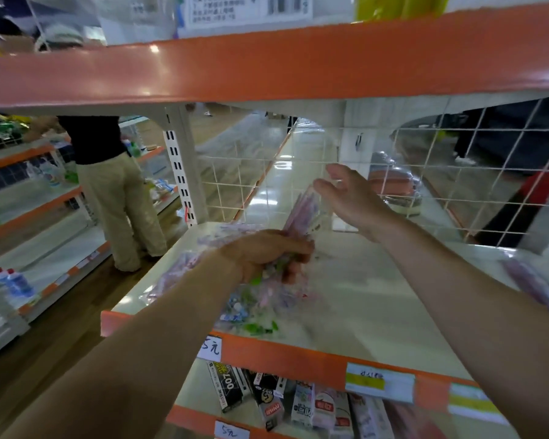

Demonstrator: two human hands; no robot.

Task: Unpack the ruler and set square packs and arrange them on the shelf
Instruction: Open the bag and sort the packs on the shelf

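Reaching into a shop shelf, two bare forearms are seen from above. The left hand (267,255) is closed round a bundle of ruler and set square packs (251,308), its fingers (293,250) clamped on the crinkled clear plastic. The bundle is held low over the front left part of the cream shelf board (362,296); pastel purple, blue and green pieces show through the wrapping, blurred. One purple pack (301,207) is tilted upward from the bundle toward the right hand (352,198), which is held with its fingers apart and relaxed, gripping nothing. Whether it touches that pack cannot be told.

The board is edged by an orange front strip (282,350) to which a handwritten price tag (210,348) and printed labels (379,381) are fixed. A white wire mesh panel (457,172) closes the back, and a clear plastic divider (298,160) stands across the shelf. A blurred purple pack (533,286) lies at the far right edge. Overhead, the glossy orange edge of the upper shelf (267,64) is seen. Below, small printed boxes (229,388) are piled on a lower shelf.

To the left, a person in beige trousers (114,191) stands on a wooden floor (61,327) beside another shelving unit, on which blue bottles (13,283) are set.
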